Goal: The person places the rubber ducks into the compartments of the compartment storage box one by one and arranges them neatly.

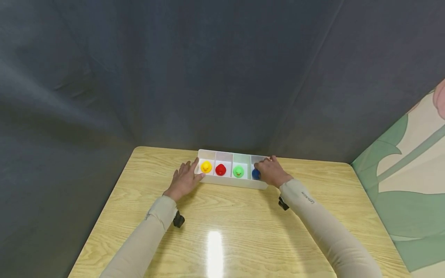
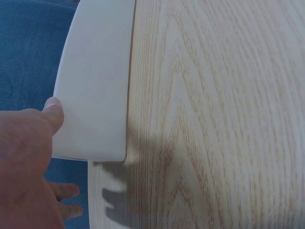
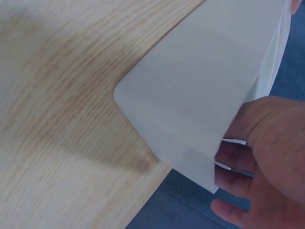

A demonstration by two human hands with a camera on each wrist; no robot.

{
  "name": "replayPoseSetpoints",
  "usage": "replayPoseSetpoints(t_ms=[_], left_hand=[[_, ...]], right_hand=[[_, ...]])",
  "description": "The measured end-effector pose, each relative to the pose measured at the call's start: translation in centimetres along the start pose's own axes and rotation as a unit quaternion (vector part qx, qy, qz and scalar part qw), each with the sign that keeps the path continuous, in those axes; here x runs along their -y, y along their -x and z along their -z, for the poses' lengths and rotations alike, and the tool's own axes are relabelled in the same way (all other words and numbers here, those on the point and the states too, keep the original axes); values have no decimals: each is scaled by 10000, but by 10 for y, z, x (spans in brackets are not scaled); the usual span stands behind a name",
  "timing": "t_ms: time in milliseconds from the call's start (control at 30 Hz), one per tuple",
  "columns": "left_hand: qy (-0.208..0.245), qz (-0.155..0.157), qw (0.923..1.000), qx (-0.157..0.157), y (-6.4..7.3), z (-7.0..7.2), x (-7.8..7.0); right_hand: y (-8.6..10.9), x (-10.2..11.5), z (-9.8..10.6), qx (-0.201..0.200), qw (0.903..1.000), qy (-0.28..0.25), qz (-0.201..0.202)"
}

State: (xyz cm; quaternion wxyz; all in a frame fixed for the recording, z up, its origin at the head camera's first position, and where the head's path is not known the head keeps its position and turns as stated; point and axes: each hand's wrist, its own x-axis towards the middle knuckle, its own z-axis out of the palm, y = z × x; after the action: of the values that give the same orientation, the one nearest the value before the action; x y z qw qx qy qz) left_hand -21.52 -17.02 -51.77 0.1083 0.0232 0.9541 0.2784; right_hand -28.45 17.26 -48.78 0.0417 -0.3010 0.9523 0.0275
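Observation:
A long white tray (image 1: pixel 232 182) with compartments sits at the far edge of the table. In its compartments are a yellow rubber duck (image 1: pixel 206 166), a red rubber duck (image 1: pixel 220 169), a green rubber duck (image 1: pixel 238 171) and a blue rubber duck (image 1: pixel 256 174). My left hand (image 1: pixel 183 180) rests against the tray's left end, fingers spread, thumb (image 2: pixel 55 114) on its front wall. My right hand (image 1: pixel 272 171) reaches over the right end with bent fingers at the blue duck, covering part of it. In the right wrist view the tray wall (image 3: pixel 190 90) hides my fingertips.
A wooden table (image 1: pixel 226 216) lies under both forearms, with a bright light reflection near its front. A dark curtain (image 1: pixel 215 77) hangs right behind the tray. On the right is a patterned green and cream surface (image 1: pixel 410 181).

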Motion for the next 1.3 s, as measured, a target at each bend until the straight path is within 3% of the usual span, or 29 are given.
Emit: replayPoseSetpoints(t_ms=[233, 500, 800, 967, 1300], left_hand=[[23, -39, 10000, 71, -2, -3, -4], [-8, -76, 9999, 118, -2, -3, -6], [-90, -14, 9998, 175, -5, -1, 4], [-99, -33, 9998, 163, -10, 1, 5], [-118, -14, 9998, 133, -7, 1, 13]], right_hand=[[6, -1, 2, 68, 9997, -121, -185], [20, -3, 14, -509, 9961, -663, -284], [28, -1, 6, -819, 9933, -789, -214], [27, -4, 7, -822, 9927, -828, -293], [30, -10, -4, -780, 9914, -944, -453]])
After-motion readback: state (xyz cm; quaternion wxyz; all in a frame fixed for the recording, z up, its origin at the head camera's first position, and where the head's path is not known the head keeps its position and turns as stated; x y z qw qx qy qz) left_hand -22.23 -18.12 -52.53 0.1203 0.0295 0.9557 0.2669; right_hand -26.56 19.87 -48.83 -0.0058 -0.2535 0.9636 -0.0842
